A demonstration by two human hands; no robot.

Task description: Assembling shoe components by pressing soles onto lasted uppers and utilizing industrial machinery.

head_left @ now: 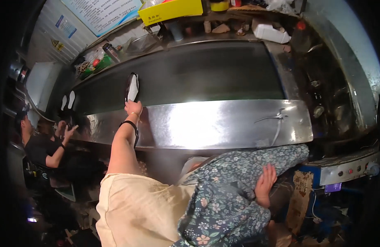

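Note:
With my left arm stretched forward, my left hand point(133, 108) is closed on the near end of a dark shoe point(133, 87) with a long white face. The shoe lies over the dark belt point(206, 70), its far end pointing away from me. A dark band circles my left forearm. My right hand point(265, 184) lies flat with its fingers stretched out on floral cloth point(223, 197) near my body, and no object shows in it. On the shiny metal ledge point(177, 123), well to the right of my left hand, rests a pair of metal pincers point(277, 118).
A co-worker point(44, 144) stands at the left, hands near a dark item. Two white sole shapes point(68, 100) lie at the belt's left end. A yellow box point(170, 12), a white bottle point(271, 33) and a tumbler point(111, 52) line the back. A control panel point(348, 169) stands right.

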